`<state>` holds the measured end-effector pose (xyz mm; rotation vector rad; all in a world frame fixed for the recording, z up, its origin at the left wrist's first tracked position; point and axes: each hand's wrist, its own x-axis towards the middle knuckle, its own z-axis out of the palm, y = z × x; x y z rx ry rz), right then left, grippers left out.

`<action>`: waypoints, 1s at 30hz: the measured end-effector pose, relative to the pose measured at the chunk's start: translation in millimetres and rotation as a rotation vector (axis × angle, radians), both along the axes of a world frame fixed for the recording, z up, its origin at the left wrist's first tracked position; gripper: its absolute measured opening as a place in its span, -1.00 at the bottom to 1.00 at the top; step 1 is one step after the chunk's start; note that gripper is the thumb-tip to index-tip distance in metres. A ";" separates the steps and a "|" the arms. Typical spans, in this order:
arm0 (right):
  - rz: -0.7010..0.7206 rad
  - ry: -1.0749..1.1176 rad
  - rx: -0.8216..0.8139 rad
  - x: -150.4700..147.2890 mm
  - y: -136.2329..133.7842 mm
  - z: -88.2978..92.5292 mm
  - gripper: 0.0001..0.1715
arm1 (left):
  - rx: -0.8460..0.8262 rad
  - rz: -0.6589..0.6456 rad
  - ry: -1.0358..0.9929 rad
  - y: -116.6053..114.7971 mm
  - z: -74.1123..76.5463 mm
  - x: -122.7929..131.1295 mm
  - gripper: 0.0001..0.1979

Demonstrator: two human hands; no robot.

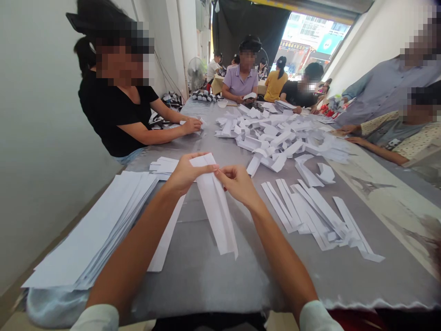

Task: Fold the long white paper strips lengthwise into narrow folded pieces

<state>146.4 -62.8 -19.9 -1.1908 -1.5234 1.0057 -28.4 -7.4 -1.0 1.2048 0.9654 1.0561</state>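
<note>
Head view centres on a long folded strip of white paper (pixel 215 207), held above the table between both forearms. The left hand (pixel 191 174) pinches its top end between thumb and fingers, while the right hand (pixel 237 184) gathers its fingertips at the strip's upper edge, meeting the left hand's fingers. A small bundle of paper pieces (pixel 163 168) lies just beside the left hand, a loose strip (pixel 165 234) lies beneath the left forearm, and a tall stack of white sheets (pixel 89 227) sits at the near left. Cut strips (pixel 310 214) spread rightward, below a large heap of paper scraps (pixel 275 135). The long table has a grey cover (pixel 203 271). A co-worker in a black top (pixel 110 110) sits beside a white wall (pixel 44 138); further back stand an electric fan (pixel 197 73) and a dark curtain (pixel 250 27).
</note>
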 end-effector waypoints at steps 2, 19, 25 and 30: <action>-0.018 -0.031 0.016 -0.5 -1.5 2.8 -0.50 | -0.004 0.018 -0.007 0.0 0.0 -0.2 -0.18; 0.027 -0.118 0.046 4.0 -11.6 19.5 -0.59 | -0.042 0.134 -0.106 4.9 -2.1 2.1 -0.21; 0.033 -0.135 0.035 5.5 -11.7 21.3 -0.61 | 0.000 0.127 -0.113 3.6 -3.6 3.9 -0.22; 0.039 -0.138 0.038 5.0 -10.4 20.2 -0.62 | -0.008 0.126 -0.129 2.6 -1.8 4.4 -0.24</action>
